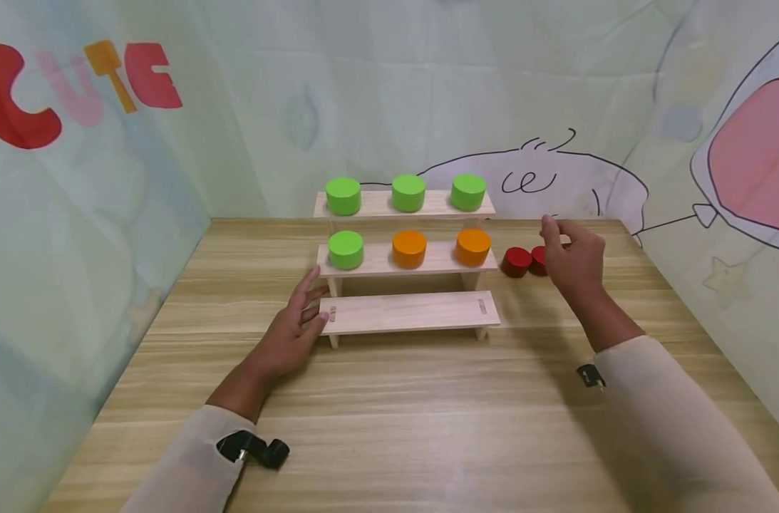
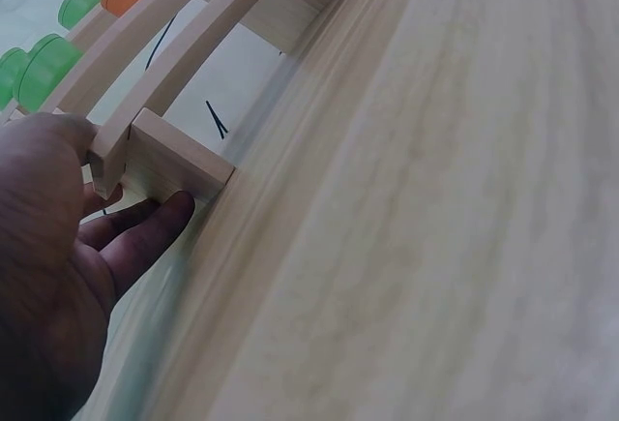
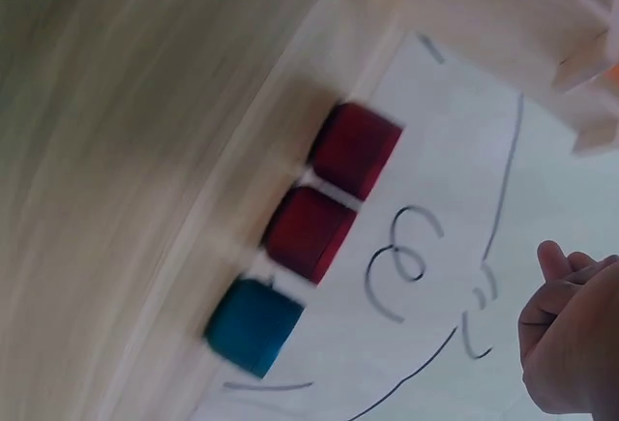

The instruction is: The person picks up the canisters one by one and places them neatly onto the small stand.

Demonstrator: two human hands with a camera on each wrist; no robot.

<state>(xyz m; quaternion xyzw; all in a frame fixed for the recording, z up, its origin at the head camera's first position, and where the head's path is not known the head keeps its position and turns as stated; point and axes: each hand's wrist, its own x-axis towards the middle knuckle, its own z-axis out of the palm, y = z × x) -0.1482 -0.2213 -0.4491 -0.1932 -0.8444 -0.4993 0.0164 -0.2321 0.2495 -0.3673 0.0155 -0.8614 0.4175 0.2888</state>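
A three-tier wooden stand [image 1: 408, 313] is on the table. Three green round blocks [image 1: 408, 194] sit along its top tier. The middle tier bears one green block [image 1: 346, 250] and two orange blocks [image 1: 409, 249]; the lowest tier is bare. My left hand [image 1: 293, 335] rests against the stand's left end, thumb at the lowest board and fingers extended along the side. Above the table, right of the stand, my right hand [image 1: 575, 260] has curled fingers; nothing shows in them. Near it lie two red blocks [image 1: 516, 262] and, in the right wrist view, a teal block [image 3: 253, 326].
The wood-grain table [image 1: 402, 420] ends against a printed cloth backdrop [image 1: 389, 92] behind and at both sides. My right hand covers part of one red block in the head view. A dark camera mount [image 1: 254, 449] is strapped at my left sleeve.
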